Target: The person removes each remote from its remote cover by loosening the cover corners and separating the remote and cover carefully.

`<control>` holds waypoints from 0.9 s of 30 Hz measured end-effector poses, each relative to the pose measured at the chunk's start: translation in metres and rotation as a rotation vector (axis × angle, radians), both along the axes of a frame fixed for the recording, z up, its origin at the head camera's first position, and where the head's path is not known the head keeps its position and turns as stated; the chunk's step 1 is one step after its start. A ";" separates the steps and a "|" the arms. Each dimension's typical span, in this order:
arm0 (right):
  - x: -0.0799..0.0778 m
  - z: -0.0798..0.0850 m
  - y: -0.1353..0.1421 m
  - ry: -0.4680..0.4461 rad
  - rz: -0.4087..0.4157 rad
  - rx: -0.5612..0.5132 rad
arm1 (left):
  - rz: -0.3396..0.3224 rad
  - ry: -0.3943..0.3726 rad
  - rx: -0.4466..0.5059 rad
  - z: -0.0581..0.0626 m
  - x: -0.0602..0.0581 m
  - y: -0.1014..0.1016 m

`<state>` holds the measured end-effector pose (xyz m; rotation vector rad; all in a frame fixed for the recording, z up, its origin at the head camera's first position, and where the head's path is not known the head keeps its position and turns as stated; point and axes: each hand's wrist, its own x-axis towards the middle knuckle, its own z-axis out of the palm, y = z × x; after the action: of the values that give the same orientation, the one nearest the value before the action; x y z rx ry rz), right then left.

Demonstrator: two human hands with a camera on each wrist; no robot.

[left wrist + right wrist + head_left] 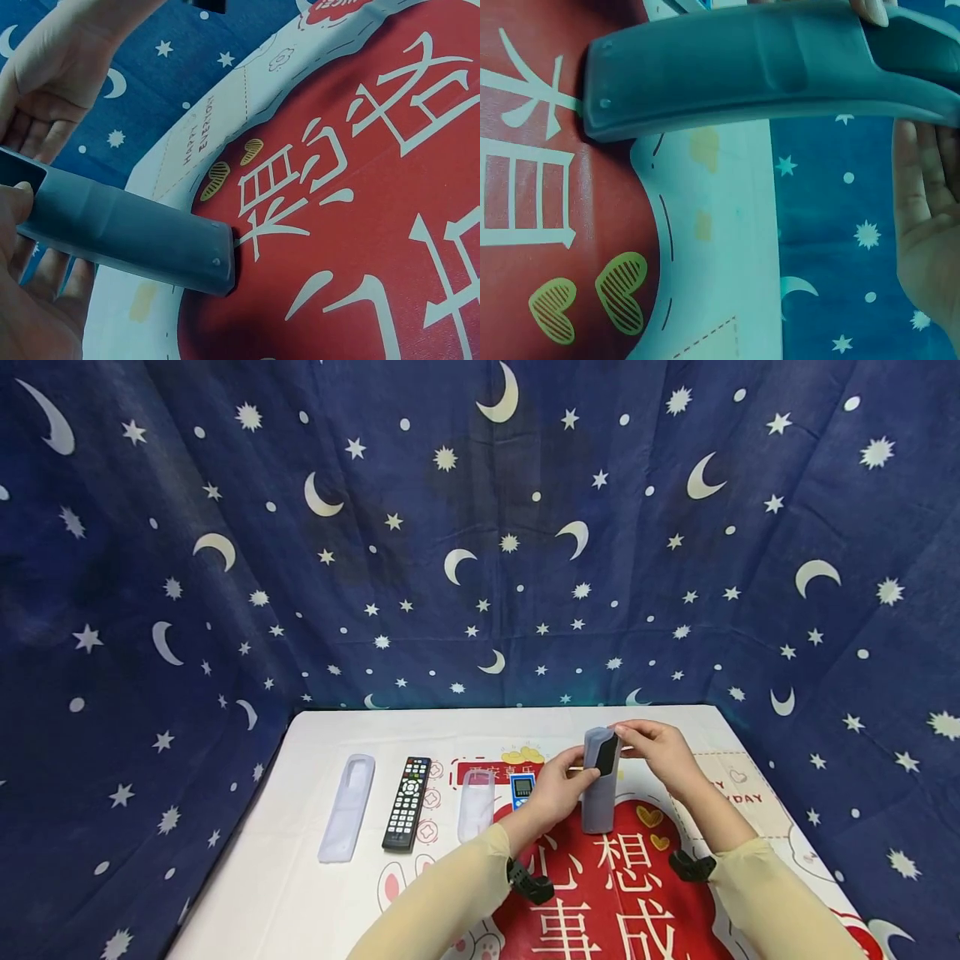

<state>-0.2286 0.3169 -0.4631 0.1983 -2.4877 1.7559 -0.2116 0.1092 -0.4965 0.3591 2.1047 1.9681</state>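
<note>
Grey remote sleeve upright on red Chinese-lettered tablecloth, pinched by left hand and right hand fingers.

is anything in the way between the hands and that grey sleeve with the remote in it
Nothing visible does. The left hand already grips the grey silicone sleeve at its side, and the right hand pinches its top edge beside the black remote showing in the opening. The sleeve stands upright with its lower end on the red mat.

sleeve: matt soft silicone | remote: black plastic | backdrop: cloth
</note>
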 end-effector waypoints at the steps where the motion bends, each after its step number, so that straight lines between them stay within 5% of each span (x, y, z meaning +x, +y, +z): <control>1: -0.001 -0.001 0.001 -0.018 0.011 -0.023 | -0.003 0.001 0.000 -0.001 0.000 0.001; 12: -0.019 -0.019 0.002 -0.203 0.140 -0.341 | -0.067 0.033 -0.031 -0.001 0.000 -0.001; 22: -0.033 -0.018 -0.008 -0.312 0.208 -0.208 | -0.099 0.039 -0.080 -0.001 -0.003 -0.008; 27: -0.036 -0.018 -0.011 -0.328 0.226 -0.252 | -0.068 0.057 -0.087 -0.003 -0.003 -0.008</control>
<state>-0.2643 0.3060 -0.4814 0.1906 -2.4984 2.3456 -0.2148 0.1008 -0.4995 0.4692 2.1744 1.8433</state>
